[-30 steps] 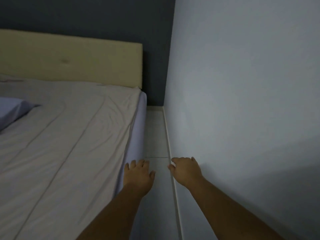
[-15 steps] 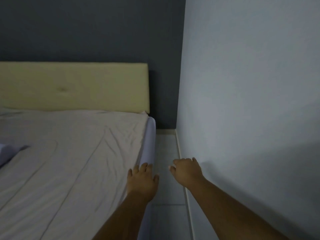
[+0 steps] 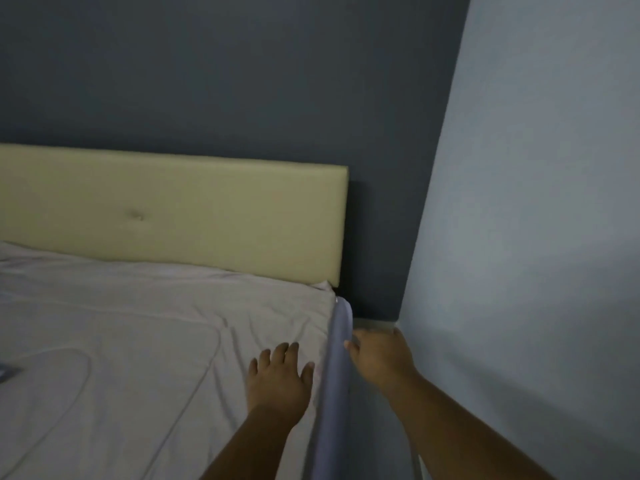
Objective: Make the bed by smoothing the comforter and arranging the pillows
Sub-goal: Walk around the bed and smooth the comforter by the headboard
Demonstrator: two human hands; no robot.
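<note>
- The comforter covers the top of the bed up to the headboard. It has creases near the right corner, just ahead of your fingers.
- Your left hand was at the bed's edge a moment ago. Now it lies on the comforter close to that edge, with fingers spread and palm down.
- Your right hand has come forward in the narrow gap between bed and pale wall. One fingertip touches the blue mattress side. I cannot tell if the other fingers grip anything.
- You have moved nearer to the head of the bed. The pillow seen at the left before is now out of view.
- For the task, I judge that the smoothing of this corner is only beginning and the pillows remain to be arranged.
</note>
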